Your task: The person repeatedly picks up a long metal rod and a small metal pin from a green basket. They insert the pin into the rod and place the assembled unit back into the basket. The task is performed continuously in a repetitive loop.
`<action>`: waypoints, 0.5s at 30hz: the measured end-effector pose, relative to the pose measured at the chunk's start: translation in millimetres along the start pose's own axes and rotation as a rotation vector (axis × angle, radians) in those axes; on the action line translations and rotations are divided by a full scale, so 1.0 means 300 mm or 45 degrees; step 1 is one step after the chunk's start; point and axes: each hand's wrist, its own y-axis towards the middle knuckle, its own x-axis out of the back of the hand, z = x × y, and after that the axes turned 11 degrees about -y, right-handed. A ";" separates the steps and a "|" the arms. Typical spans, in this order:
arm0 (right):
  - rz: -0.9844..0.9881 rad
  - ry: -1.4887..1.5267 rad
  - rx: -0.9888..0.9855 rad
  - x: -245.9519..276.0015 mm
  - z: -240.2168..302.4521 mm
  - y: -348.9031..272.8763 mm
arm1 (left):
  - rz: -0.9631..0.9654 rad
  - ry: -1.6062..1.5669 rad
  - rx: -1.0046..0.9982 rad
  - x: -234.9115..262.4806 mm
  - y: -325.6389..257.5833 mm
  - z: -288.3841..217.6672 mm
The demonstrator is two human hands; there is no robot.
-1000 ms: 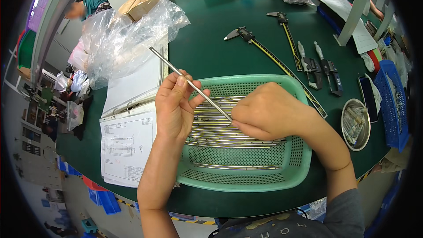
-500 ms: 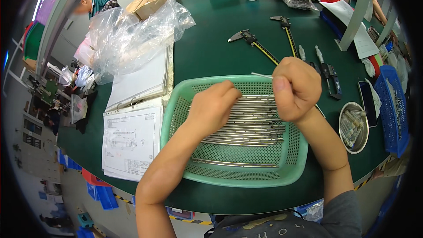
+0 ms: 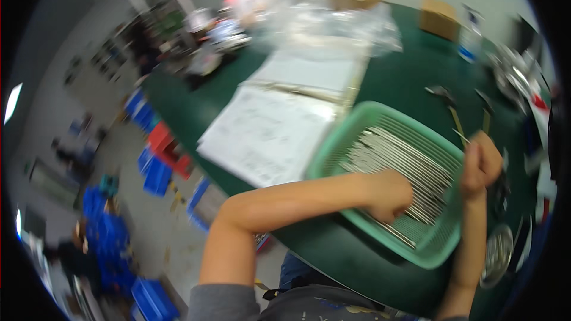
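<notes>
The dark green tabletop (image 3: 413, 83) before me carries a light green perforated basket (image 3: 441, 255), set near the edge on my side. Just left of the basket I have an open binder (image 3: 267, 134), its white sheets too blurred to read. Well beyond the basket are crumpled clear plastic (image 3: 380, 32), a small brown carton (image 3: 439, 18) and a bottle (image 3: 470, 41). Nearer, beyond its right side, I see two blurred calipers (image 3: 455, 116); right of it sits a round metal bowl (image 3: 498, 251).
</notes>
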 end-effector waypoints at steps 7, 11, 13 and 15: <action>0.181 0.123 -0.234 0.011 -0.063 -0.056 | 0.293 0.284 -0.042 -0.117 0.106 0.083; 0.223 0.265 -0.242 -0.014 -0.091 -0.059 | 0.186 0.132 -0.049 -0.078 0.070 0.068; 0.207 0.278 -0.292 -0.010 -0.110 -0.060 | 0.141 -0.041 -0.060 -0.040 0.066 0.078; 0.191 0.288 -0.367 -0.003 -0.117 -0.060 | -0.018 -0.233 -0.029 -0.008 0.086 0.096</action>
